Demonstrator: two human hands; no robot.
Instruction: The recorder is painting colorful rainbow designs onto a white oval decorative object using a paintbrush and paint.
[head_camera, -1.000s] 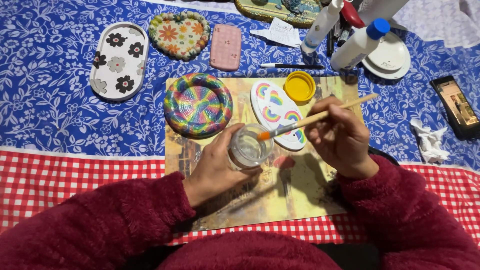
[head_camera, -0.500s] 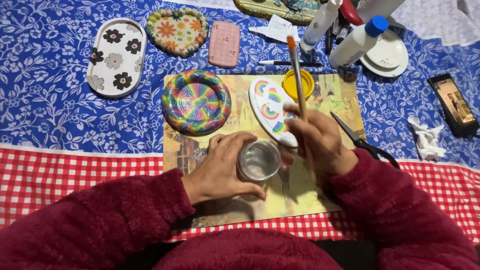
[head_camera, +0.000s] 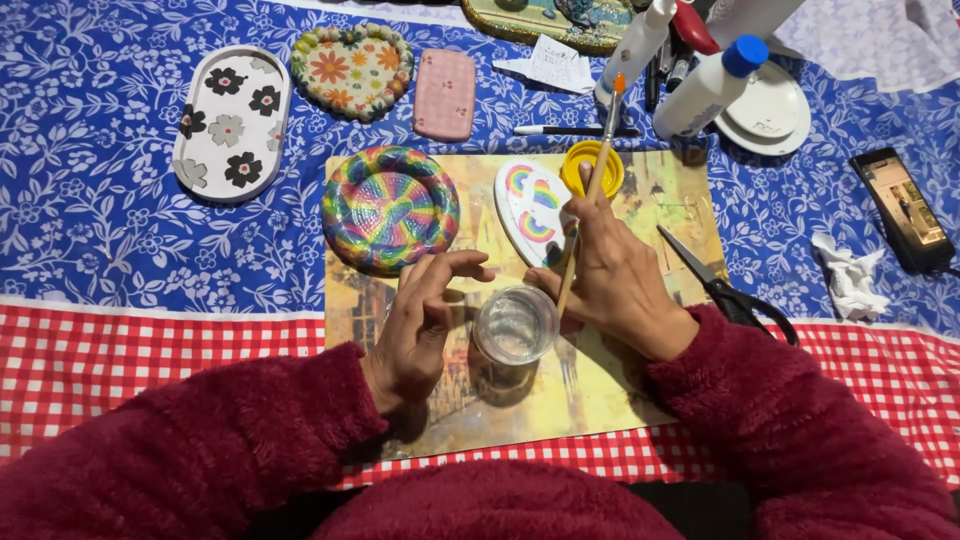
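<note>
Right hand (head_camera: 615, 280) closed around paintbrush (head_camera: 590, 195)

Blue cloth (head_camera: 100, 250) with white flowers; red-and-white check cloth (head_camera: 150, 350) nearer. Yellow-brown printed mat (head_camera: 600, 390). Round dish (head_camera: 390, 208) striped in rainbow swirls. White oval plate (head_camera: 530, 205) painted with small rainbows. Yellow lid (head_camera: 592, 170). Clear glass (head_camera: 516, 325). Pale wooden brush (head_camera: 590, 190) with orange tip. White tray (head_camera: 232, 122) with black and grey flowers. Heart dish (head_camera: 352, 70), cream with orange and green flowers. Pink slab (head_camera: 445, 94). White bottle (head_camera: 708, 90), blue cap. Black-handled scissors (head_camera: 730, 295). White crumpled tissue (head_camera: 850, 275). Dark red fuzzy sleeves (head_camera: 200, 450).
</note>
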